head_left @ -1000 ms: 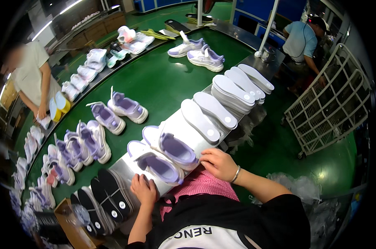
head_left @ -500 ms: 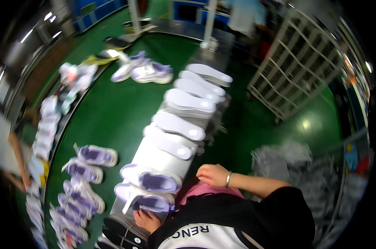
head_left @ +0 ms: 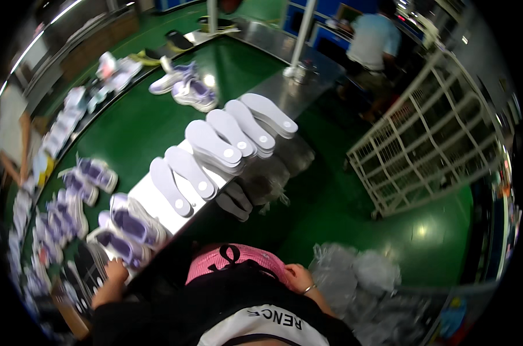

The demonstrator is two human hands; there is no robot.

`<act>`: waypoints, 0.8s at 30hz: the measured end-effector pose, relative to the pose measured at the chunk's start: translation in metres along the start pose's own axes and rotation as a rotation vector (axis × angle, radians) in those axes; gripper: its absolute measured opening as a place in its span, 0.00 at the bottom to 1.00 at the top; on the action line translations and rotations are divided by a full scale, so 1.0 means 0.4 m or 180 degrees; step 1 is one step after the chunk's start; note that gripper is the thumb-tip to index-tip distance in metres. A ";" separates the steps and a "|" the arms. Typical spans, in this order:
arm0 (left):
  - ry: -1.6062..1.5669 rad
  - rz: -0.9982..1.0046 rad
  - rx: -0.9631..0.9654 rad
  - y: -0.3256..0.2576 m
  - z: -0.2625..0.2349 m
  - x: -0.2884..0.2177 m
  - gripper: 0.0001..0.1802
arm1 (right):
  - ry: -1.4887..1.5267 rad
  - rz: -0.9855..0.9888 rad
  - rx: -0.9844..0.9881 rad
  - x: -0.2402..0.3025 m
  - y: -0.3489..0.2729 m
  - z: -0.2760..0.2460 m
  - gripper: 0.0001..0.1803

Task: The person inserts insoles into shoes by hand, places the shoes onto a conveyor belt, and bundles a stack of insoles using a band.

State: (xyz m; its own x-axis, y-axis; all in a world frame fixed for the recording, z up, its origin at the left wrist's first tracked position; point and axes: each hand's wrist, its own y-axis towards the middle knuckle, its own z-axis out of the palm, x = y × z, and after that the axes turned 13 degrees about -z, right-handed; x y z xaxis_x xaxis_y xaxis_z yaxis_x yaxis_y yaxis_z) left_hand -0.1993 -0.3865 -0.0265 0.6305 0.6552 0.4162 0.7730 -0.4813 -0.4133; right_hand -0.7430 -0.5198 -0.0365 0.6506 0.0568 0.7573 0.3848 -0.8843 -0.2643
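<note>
My left hand (head_left: 116,271) is at the bench edge, beside the heel of a white and lilac sneaker (head_left: 120,245). Its fingers are slightly bent and apart, and no object shows in them. A second sneaker (head_left: 137,222) stands just beyond, tilted against the first. Dark soles (head_left: 88,262) lie left of that hand. At my right side, my right hand (head_left: 299,278) rests against the pink checked cloth (head_left: 244,256) at my waist, its fingertips partly hidden. Pale grey insoles (head_left: 169,184) lie in a row of piles along the metal bench (head_left: 143,199).
Several lilac sneakers (head_left: 59,216) stand on the green conveyor belt (head_left: 123,132), with another pair (head_left: 186,86) farther up. A white wire cage trolley (head_left: 423,138) stands right, above clear plastic bags (head_left: 353,268). One person (head_left: 374,43) works at the back; another person's arm (head_left: 25,144) shows left.
My view has turned, so the bench and sneakers sit farther left. My right hand has dropped to my side against the pink cloth. My left hand remains by the near sneaker's heel.
</note>
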 end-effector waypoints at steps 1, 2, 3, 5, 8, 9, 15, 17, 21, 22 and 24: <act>0.0293 0.0118 -0.0050 -0.010 -0.010 0.017 0.16 | 0.0214 0.0065 -0.0157 -0.024 -0.019 -0.010 0.12; 0.0244 -0.0015 0.0016 -0.034 -0.020 0.022 0.16 | 0.0380 0.0094 -0.0181 -0.079 -0.024 -0.009 0.12; 0.0493 0.0013 0.0922 -0.060 -0.058 0.019 0.15 | 0.0352 0.0043 -0.0064 -0.088 -0.020 -0.026 0.12; 0.1043 0.0280 0.2702 -0.067 -0.137 -0.037 0.16 | 0.0449 -0.0004 -0.0339 -0.105 -0.023 -0.066 0.11; -0.0174 -0.0022 0.4061 -0.185 -0.300 -0.218 0.21 | 0.0329 -0.0248 -0.0418 -0.171 0.011 -0.106 0.10; -0.0542 0.0517 0.3826 -0.258 -0.409 -0.276 0.22 | 0.0225 -0.0352 -0.0477 -0.151 0.025 -0.123 0.10; -0.3097 0.2012 0.3017 -0.304 -0.622 -0.499 0.20 | 0.0386 -0.0307 -0.0392 -0.114 0.111 -0.194 0.11; -0.3051 0.2116 0.2916 -0.290 -0.661 -0.542 0.21 | 0.0330 -0.0490 -0.0291 -0.101 0.149 -0.234 0.11; -0.3357 0.2002 0.2815 -0.248 -0.680 -0.592 0.22 | 0.0461 -0.0505 -0.0137 -0.086 0.274 -0.334 0.11; -0.3466 0.1961 0.2752 -0.237 -0.696 -0.603 0.22 | 0.0379 -0.0557 -0.0144 -0.086 0.316 -0.369 0.11; -0.3784 0.1898 0.2573 -0.207 -0.725 -0.624 0.22 | 0.0138 -0.0688 -0.0127 -0.069 0.414 -0.453 0.11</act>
State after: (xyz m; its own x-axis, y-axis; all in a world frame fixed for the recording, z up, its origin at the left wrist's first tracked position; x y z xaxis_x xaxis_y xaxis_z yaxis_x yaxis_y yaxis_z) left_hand -0.4005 -0.6790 0.1386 0.1032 0.7464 -0.6575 -0.0487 -0.6565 -0.7528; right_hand -0.8157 -0.7518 0.0070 0.5265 0.2278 0.8191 0.4855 -0.8715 -0.0697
